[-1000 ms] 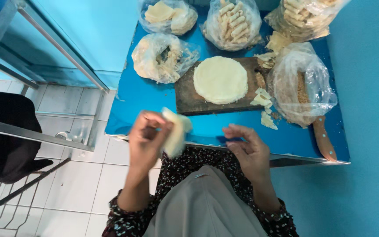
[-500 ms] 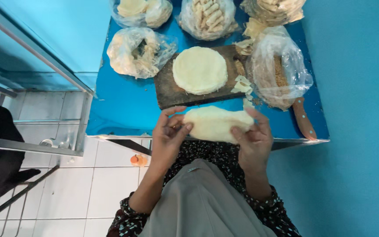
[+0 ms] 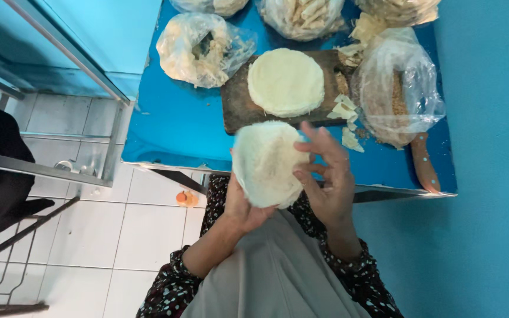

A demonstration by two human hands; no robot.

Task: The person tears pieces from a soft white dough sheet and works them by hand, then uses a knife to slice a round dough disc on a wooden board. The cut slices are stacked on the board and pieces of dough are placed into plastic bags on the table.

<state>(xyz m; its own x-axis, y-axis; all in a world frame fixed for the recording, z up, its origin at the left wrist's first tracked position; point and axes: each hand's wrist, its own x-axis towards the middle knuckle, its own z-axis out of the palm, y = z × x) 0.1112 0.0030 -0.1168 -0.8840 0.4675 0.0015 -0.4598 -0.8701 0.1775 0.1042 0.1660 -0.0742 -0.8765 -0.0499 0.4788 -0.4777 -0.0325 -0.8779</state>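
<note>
A round, pale flatbread (image 3: 264, 162) is held flat in front of my lap, just below the table's near edge. My left hand (image 3: 244, 207) supports it from underneath. My right hand (image 3: 325, 176) grips its right edge with the fingers spread over it. Further up, a stack of similar flatbreads (image 3: 286, 80) lies on a dark wooden board (image 3: 237, 109) on the blue table (image 3: 172, 126).
Several clear plastic bags of bread pieces (image 3: 200, 49) sit at the table's far side. Another bag (image 3: 397, 94) covers a wooden-handled tool (image 3: 424, 165) at the right. Torn scraps (image 3: 344, 112) lie beside the board. A glass partition (image 3: 72, 53) and tiled floor (image 3: 89, 235) are left.
The flatbread, folded in my left hand a second ago, has been opened out flat between both hands. The view has shifted closer to the table.
</note>
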